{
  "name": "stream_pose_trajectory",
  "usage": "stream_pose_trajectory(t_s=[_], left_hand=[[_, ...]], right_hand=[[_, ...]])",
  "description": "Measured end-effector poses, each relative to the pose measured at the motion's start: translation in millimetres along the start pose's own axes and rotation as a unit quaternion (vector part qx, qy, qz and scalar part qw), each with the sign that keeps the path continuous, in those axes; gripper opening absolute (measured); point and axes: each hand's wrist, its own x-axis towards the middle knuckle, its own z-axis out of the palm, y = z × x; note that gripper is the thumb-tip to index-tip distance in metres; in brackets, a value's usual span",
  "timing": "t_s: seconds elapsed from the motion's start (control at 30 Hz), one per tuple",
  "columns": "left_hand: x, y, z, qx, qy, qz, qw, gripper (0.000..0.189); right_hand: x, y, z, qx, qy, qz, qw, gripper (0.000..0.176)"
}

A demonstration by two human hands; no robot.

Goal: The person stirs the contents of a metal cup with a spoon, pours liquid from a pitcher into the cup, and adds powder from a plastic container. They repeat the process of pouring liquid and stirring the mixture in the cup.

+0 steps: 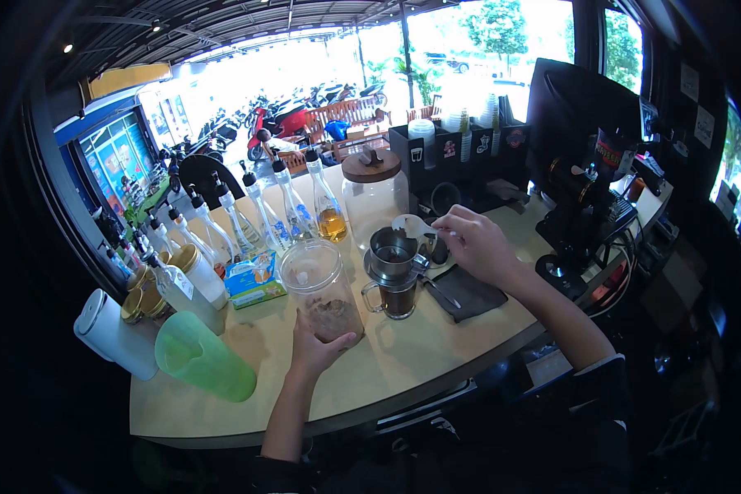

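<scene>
My left hand (317,347) is wrapped round the lower part of a clear plastic jar (319,284), which has brown powder low inside. In my right hand (467,236), the fingers pinch the handle of a white scoop (414,226). The scoop's bowl is over the rim of a metal filter cup (391,253). That cup sits on top of a glass mug (398,301) holding dark liquid. A dark folded cloth (471,296) with a metal utensil (443,291) on it lies to the right of the mug.
Syrup bottles (265,210) with pourers line the counter's (346,405) far left side. Nearer are a green pitcher (208,358), a white canister (114,329) and a tissue pack (253,280). Behind the mug stand a large lidded jar (374,193) and a black cup holder (469,156).
</scene>
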Motion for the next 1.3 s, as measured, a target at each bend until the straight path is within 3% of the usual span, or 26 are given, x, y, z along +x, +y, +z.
stream_pose_trajectory(t_s=[0.47, 0.53, 0.67, 0.73, 0.77, 0.83, 0.93, 1.07, 1.3], left_hand=[[0.4, -8.9, -0.2, -0.011, -0.003, 0.001, 1.000, 0.088], [-0.2, -3.3, -1.6, 0.045, -0.006, 0.014, 0.999, 0.090], [-1.9, 4.4, 1.4, 0.051, 0.033, 0.030, 0.998, 0.091], [-5.1, 22.1, 4.0, -0.141, 0.016, -0.062, 0.988, 0.093], [-4.5, 14.2, 2.6, -0.140, 0.019, -0.062, 0.988, 0.093], [-0.9, -0.9, -0.9, -0.002, 0.027, -0.039, 0.999, 0.093], [-0.1, -3.3, -6.5, 0.093, 0.029, 0.021, 0.995, 0.093], [0.8, -6.2, -12.7, 0.087, 0.028, 0.023, 0.996, 0.096], [6.6, -17.7, -23.3, 0.080, 0.059, -0.008, 0.995, 0.107]], right_hand=[[-3.3, 3.3, 14.3, -0.071, 0.015, -0.109, 0.991, 0.011], [-1.0, 1.9, 14.0, -0.080, 0.021, -0.130, 0.988, 0.011], [15.2, -15.0, 4.6, -0.045, 0.050, -0.145, 0.987, 0.017], [25.5, -29.5, 3.5, -0.028, 0.056, -0.161, 0.985, 0.019], [30.6, -37.6, 4.6, -0.027, 0.045, -0.190, 0.980, 0.022], [39.2, -54.5, 10.4, -0.023, 0.036, -0.221, 0.974, 0.025], [54.0, -76.9, 26.9, -0.125, -0.035, -0.324, 0.937, 0.023], [70.8, -94.4, 57.4, -0.222, -0.077, -0.396, 0.888, 0.010], [88.8, -108.3, 96.7, -0.207, -0.086, -0.415, 0.882, 0.014]])
